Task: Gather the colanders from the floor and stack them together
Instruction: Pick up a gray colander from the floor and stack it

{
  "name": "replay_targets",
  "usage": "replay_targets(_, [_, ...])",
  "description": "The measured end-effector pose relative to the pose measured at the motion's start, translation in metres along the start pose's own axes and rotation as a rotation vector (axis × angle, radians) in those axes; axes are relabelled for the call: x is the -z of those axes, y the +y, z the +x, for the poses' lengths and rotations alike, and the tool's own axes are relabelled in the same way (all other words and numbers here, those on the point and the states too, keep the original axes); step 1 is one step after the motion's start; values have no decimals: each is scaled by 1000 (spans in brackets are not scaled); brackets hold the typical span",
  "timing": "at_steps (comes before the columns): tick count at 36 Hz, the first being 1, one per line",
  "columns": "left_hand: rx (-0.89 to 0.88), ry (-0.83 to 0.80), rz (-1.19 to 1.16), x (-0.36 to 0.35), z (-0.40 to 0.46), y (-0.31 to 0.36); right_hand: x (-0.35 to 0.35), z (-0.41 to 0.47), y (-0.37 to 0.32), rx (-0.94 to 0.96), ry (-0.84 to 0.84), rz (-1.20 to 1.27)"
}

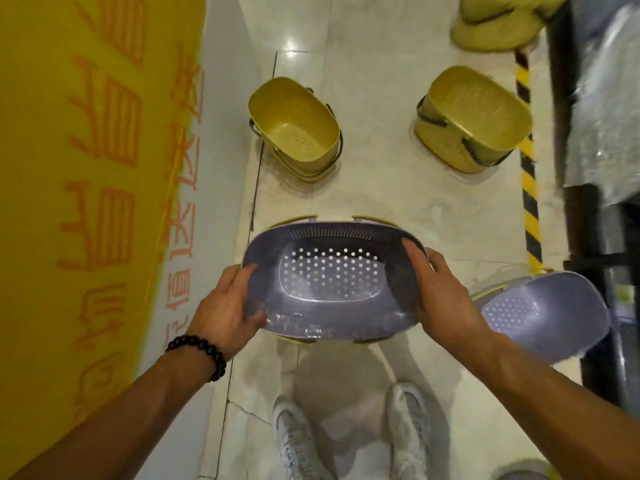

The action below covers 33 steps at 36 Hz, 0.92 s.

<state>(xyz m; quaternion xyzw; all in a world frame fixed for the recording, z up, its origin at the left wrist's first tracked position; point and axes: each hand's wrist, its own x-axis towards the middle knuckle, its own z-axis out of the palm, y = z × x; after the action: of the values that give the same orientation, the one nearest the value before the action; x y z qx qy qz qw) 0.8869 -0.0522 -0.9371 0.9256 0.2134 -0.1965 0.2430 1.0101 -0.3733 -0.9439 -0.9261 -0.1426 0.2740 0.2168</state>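
Note:
I hold a purple colander (330,282) with a perforated bottom and yellow handles in front of me, above the floor. My left hand (227,306) grips its left rim and my right hand (440,292) grips its right rim. A second purple colander (540,313) lies tilted on the floor at the right. Two yellow colanders stand farther ahead: one at the left (294,128) and one at the right (472,117), which leans on its side. More yellow ones (498,22) are piled at the top right.
A yellow banner with orange characters (97,168) covers the wall at my left. A black-and-yellow striped strip (528,174) and dark shelving (602,133) border the right. My white shoes (349,438) stand on the pale tiled floor.

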Motion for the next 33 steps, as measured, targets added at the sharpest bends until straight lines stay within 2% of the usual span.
replay_targets(6, [-202, 37, 52, 73, -20, 98, 108, -69, 9, 11, 198, 67])
replay_targets(11, [-382, -2, 73, 103, -26, 189, 178, -133, 35, -98, 356, 72])
replay_targets(16, [-583, -55, 154, 99, -37, 280, 211, -212, 77, -280, 473, 181])
replay_targets(21, [-800, -126, 272, 59, -64, 355, 205, -309, 122, -451, 544, 229])
replay_targets(25, [-918, -210, 270, 3, -101, 404, 180, -390, 158, -602, 589, 308])
replay_targets(29, [-1026, -293, 233, -65, -150, 435, 145, -465, 187, -731, 607, 362])
replay_targets(33, [-1079, -387, 335, -139, -205, 448, 98, -536, 213, -904, 593, 447])
